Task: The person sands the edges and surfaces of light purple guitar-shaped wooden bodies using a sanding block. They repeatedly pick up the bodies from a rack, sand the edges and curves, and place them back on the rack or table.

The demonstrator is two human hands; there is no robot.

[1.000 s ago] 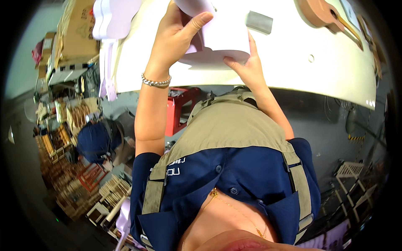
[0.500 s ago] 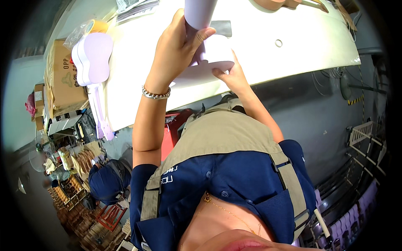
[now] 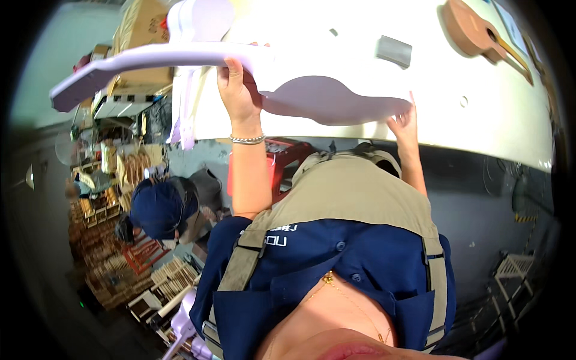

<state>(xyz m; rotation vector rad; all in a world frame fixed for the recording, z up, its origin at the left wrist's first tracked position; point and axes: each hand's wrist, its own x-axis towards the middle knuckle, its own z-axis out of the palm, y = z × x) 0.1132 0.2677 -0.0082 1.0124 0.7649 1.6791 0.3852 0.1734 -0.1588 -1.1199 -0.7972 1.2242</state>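
A pale purple ukulele [image 3: 336,102], without strings, is held sideways above the near edge of the table, its neck pointing left. My left hand [image 3: 239,90] is wrapped round the neck close to the body, thumb on the near side. At the body's rounded right end, my right hand [image 3: 405,123] grips the rim, with some fingers hidden behind it. The body's face toward me is in shadow. Behind the neck, more purple ukuleles [image 3: 207,21] lie together at the table's left end.
On the white table [image 3: 312,45] are a grey block [image 3: 394,51], a small ring [image 3: 463,101] and a brown ukulele [image 3: 468,30] at far right. A cardboard box [image 3: 141,30] stands left. Below the edge is a red stool [image 3: 279,165]. A co-worker [image 3: 162,207] is at lower left.
The ukulele has swung from neck toward the camera to neck pointing left. My hands are farther apart, the right now at the body's end. The whole view has shifted.
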